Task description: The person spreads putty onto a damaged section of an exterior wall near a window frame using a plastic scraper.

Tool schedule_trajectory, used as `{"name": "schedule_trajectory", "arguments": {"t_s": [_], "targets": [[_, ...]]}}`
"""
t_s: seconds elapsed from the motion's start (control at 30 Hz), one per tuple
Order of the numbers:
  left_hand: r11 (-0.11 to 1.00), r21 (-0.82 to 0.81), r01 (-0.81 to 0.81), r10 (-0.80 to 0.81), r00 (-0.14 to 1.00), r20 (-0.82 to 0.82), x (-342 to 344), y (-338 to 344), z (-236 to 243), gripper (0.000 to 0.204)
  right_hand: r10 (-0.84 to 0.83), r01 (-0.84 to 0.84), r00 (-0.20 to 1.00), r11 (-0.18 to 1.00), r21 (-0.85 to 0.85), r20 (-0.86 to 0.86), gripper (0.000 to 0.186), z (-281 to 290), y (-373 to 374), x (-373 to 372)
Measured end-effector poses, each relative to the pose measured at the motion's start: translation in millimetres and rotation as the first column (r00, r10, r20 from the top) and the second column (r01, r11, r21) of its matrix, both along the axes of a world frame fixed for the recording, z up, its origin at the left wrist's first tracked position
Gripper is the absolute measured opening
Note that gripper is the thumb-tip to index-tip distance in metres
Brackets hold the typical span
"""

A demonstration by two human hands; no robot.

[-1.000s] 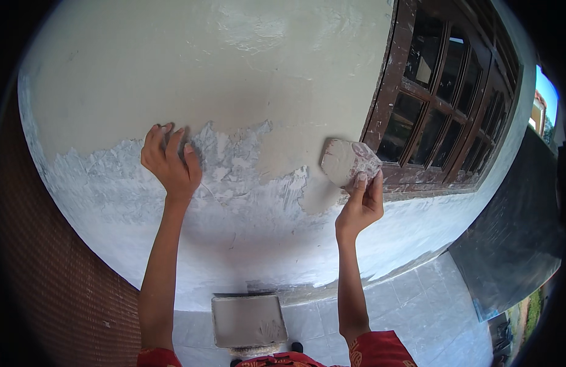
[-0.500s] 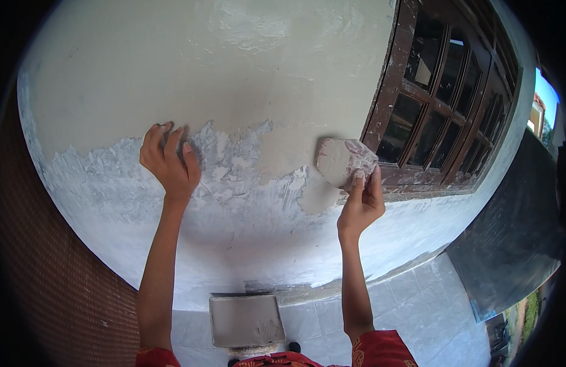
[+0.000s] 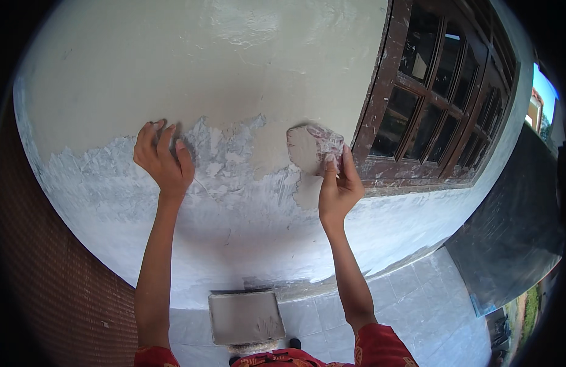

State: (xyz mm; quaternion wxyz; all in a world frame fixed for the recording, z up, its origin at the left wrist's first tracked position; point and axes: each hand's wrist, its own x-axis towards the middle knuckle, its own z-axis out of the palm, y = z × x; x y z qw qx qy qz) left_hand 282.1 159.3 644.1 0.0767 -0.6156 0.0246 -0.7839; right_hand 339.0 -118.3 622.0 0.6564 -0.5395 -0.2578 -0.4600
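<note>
In my right hand (image 3: pixel 341 186) a flat putty spreader (image 3: pixel 314 147) is pinched between thumb and fingers. Beige paste and reddish-white smears cover it, and it lies against or very close to the wall (image 3: pixel 173 55), left of the window. My left hand (image 3: pixel 164 159) is raised at the ragged border of the beige coat, fingers apart and bent, fingertips at the wall surface. Nothing shows in it. Above that border the wall is coated smooth beige; below, patchy white-blue paint (image 3: pixel 234 208) shows through.
A brown wooden window (image 3: pixel 417 116) with glass panes and paste spots stands at the right. Below me a rectangular tray (image 3: pixel 246 312) of beige paste rests above the grey tiled floor (image 3: pixel 332 318). Woven matting (image 3: pixel 69 263) hangs at the left, a dark sheet (image 3: pixel 509 226) at the far right.
My right hand has moved left and slightly up along the wall with the spreader, away from the window frame. My left hand has stayed nearly in place as the view shifts slightly.
</note>
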Motion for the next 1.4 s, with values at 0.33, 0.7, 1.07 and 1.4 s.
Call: {"name": "schedule_trajectory", "arguments": {"t_s": [0.33, 0.7, 1.07, 1.4], "targets": [[0.997, 0.001, 0.079, -0.079, 0.995, 0.062, 3, 5, 2, 0.026, -0.004, 0.005, 0.999, 1.000, 0.020, -0.033, 0.035, -1, 1, 5], [0.999, 0.002, -0.038, 0.038, 0.999, -0.026, -2, 1, 1, 0.027, 0.065, -0.065, 0.998, 0.998, -0.021, -0.013, 0.039, 24, 10, 5], [1.000, -0.010, 0.006, -0.006, 1.000, 0.014, -1, 1, 2, 0.026, 0.060, -0.059, 0.998, 0.996, 0.071, -0.014, 0.038, 38, 11, 3], [1.000, -0.004, -0.010, 0.010, 1.000, 0.019, -1, 3, 1, 0.026, 0.084, -0.085, 0.996, 0.977, 0.198, 0.012, 0.039, 46, -7, 6]]}}
